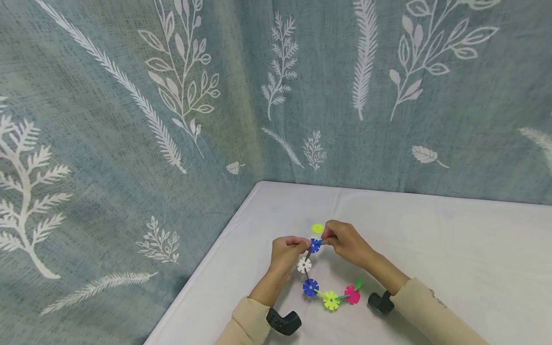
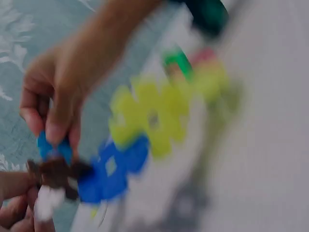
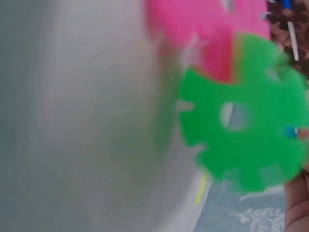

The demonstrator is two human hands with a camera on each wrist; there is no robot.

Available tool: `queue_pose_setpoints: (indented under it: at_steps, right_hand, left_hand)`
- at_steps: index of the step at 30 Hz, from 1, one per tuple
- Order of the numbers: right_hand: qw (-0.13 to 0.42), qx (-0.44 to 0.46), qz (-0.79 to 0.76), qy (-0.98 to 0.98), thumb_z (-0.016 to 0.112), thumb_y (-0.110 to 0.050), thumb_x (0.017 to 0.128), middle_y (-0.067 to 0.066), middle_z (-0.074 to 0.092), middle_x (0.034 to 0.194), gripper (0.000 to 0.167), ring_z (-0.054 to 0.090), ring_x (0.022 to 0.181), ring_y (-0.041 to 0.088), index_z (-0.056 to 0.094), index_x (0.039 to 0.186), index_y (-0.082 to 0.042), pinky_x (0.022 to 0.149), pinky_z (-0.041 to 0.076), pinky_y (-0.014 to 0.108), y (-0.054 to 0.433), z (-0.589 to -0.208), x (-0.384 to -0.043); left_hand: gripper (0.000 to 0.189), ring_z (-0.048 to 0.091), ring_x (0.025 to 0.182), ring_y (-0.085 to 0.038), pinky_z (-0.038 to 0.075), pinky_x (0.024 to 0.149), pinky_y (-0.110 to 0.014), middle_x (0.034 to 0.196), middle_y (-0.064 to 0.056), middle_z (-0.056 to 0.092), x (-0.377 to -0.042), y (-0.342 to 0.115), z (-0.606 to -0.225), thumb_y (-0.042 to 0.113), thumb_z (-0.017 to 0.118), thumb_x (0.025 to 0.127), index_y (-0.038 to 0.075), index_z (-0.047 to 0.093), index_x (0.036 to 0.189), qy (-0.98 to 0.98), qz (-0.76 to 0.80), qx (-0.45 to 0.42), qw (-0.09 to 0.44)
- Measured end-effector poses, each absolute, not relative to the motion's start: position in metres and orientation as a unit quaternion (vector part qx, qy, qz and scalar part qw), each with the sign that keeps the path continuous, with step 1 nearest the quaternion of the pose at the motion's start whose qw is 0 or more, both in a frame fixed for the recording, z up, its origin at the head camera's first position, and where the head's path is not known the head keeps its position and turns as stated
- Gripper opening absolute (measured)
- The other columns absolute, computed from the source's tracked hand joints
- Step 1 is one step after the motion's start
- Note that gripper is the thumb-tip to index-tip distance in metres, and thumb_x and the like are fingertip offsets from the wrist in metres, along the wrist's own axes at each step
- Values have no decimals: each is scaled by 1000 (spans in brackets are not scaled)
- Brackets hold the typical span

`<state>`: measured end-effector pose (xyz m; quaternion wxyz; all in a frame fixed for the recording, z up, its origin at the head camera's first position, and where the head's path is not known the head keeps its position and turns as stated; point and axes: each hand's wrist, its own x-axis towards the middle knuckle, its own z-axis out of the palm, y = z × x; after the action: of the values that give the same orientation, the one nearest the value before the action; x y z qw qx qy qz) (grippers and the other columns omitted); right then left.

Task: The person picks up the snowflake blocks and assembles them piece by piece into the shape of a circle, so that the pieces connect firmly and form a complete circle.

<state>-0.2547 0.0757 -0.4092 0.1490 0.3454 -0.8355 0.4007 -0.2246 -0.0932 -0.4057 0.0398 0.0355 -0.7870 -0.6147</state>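
A chain of notched plastic discs in several colours hangs in a curve between and below the two hands. My left hand (image 1: 284, 255) grips its upper end, thumb and fingers at a brown disc (image 2: 55, 174) next to the upper blue disc (image 1: 315, 246). With thumb and fingertips, my right hand (image 1: 348, 243) pinches a light blue disc (image 2: 52, 146) against that end. Below follow a white disc (image 1: 304, 265), another blue disc (image 1: 310, 288), a yellow disc (image 1: 331, 301), a pink disc (image 1: 352, 295) and a green disc (image 3: 256, 121) at the free end.
A loose yellow disc (image 1: 317, 228) lies on the white-covered table (image 1: 453, 249) just beyond the hands. Dark wrist devices (image 1: 284, 322) sit below both wrists. A blue-green leaf-patterned curtain (image 1: 327, 96) stands along the table's back and left edges.
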Motion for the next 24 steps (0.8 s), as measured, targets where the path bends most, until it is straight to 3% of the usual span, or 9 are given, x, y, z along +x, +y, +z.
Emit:
queue_pose_setpoints:
  at_steps: [7, 9, 11, 16, 22, 24]
  right_hand:
    - [102, 354, 438, -820, 65, 3, 80, 5, 63, 76, 7, 56, 69, 5, 60, 78, -2, 60, 48, 19, 73, -416, -260]
    - [81, 346, 458, -815, 65, 4, 80, 7, 64, 77, 6, 58, 70, 6, 60, 79, -1, 61, 49, 19, 70, -418, -261]
    - [52, 336, 484, -806, 64, 3, 81, 9, 64, 79, 5, 62, 73, 9, 60, 80, 0, 62, 50, 19, 68, -419, -262]
    - [8, 323, 501, -803, 65, 6, 78, 14, 64, 85, 12, 67, 80, 20, 64, 89, 2, 67, 52, 22, 66, -421, -267]
    - [-2, 289, 389, -875, 71, -4, 75, 7, 58, 81, 26, 45, 69, 12, 69, 101, 0, 62, 37, 21, 61, -420, -280]
    - [-14, 264, 346, -900, 74, -10, 74, 7, 56, 82, 29, 43, 71, 13, 70, 102, -3, 64, 37, 24, 56, -420, -282]
  left_hand:
    - [13, 60, 65, -10, 43, 65, -20, 77, -4, 71, -223, -100, -411, 14, 73, 75, 5, 73, 84, -870, -428, -118, 213]
    - [13, 59, 65, -11, 42, 65, -19, 77, -3, 70, -222, -101, -412, 14, 75, 74, 5, 73, 84, -869, -415, -152, 223]
    - [10, 59, 64, -11, 44, 57, -16, 75, -3, 70, -223, -101, -412, 10, 75, 73, 5, 73, 81, -866, -413, -177, 220]
    - [5, 58, 60, -10, 43, 54, -15, 70, -4, 69, -221, -104, -411, 5, 76, 72, 6, 72, 75, -875, -398, -162, 224]
    - [4, 56, 61, -8, 41, 53, -15, 69, -3, 69, -220, -115, -414, 7, 75, 73, 7, 72, 74, -884, -401, -116, 212]
    - [4, 55, 61, -7, 42, 53, -15, 69, -3, 69, -220, -117, -415, 8, 75, 73, 6, 72, 75, -885, -402, -111, 207]
